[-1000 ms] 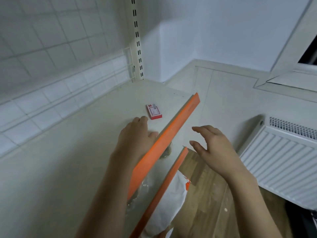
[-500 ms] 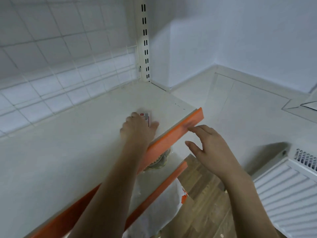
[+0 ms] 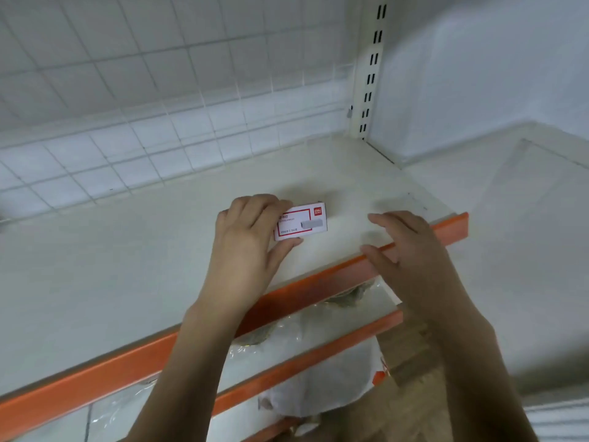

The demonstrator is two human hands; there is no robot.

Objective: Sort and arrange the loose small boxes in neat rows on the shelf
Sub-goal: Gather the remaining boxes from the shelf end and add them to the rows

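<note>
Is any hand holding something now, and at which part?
The left hand pinches the box at its left end, fingers on the far edge, thumb on the near edge. The right hand holds nothing.

1 small box [image 3: 302, 221], 2 hands, 2 shelves

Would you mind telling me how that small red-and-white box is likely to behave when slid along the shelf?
The small box lies flat, so it probably won't tip or roll. It looks like stiff card and likely keeps its shape. On the smooth shelf it should slide easily.
</note>
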